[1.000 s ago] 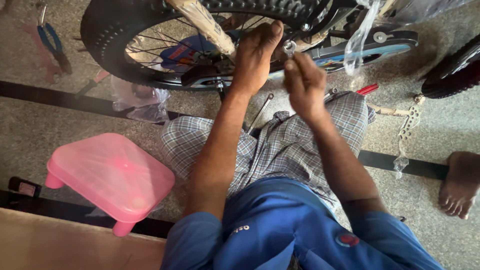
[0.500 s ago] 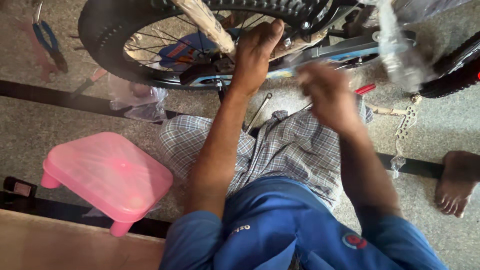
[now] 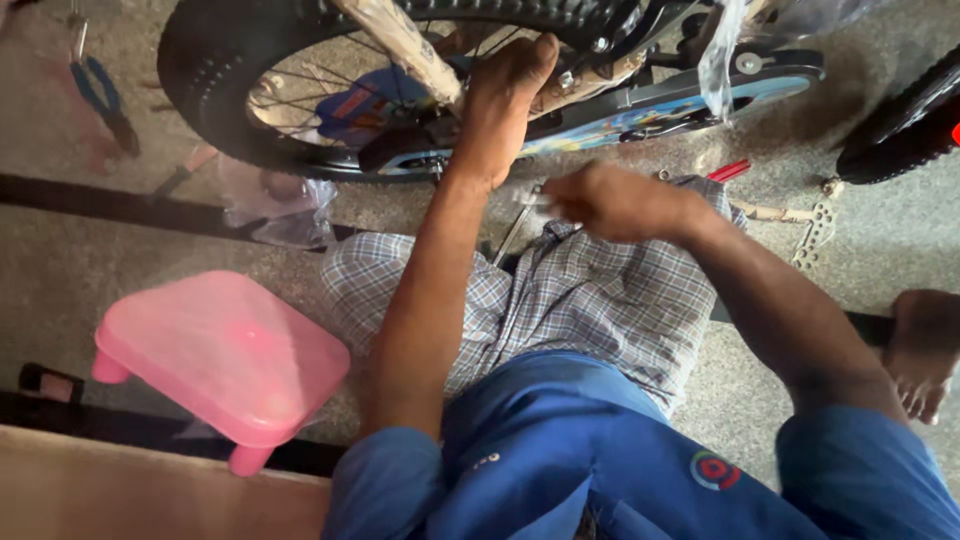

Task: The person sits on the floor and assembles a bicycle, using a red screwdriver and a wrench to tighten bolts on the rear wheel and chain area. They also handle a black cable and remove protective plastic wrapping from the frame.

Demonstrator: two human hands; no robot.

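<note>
A small bicycle lies in front of me, its black spoked wheel [image 3: 215, 90] at the top left and its blue chain guard [image 3: 680, 100] to the right. My left hand [image 3: 500, 95] reaches up and grips a frame tube wrapped in brown paper [image 3: 590, 85] beside the wheel. My right hand [image 3: 615, 200] is blurred, low over my checked lap. Its fingertips are at the upper end of a thin metal tool [image 3: 512, 235] lying there; the grip is unclear.
A pink plastic stool [image 3: 230, 350] stands at my left. Blue-handled pliers [image 3: 100, 95] and a crumpled clear bag [image 3: 275, 205] lie on the floor. A red-handled tool [image 3: 730, 170], a perforated metal bracket [image 3: 815, 230], another black tyre [image 3: 900, 125] and a bare foot [image 3: 925, 350] are at the right.
My right hand has dropped from the wheel area down and left to the metal tool on my lap. My left hand has stayed on the bicycle.
</note>
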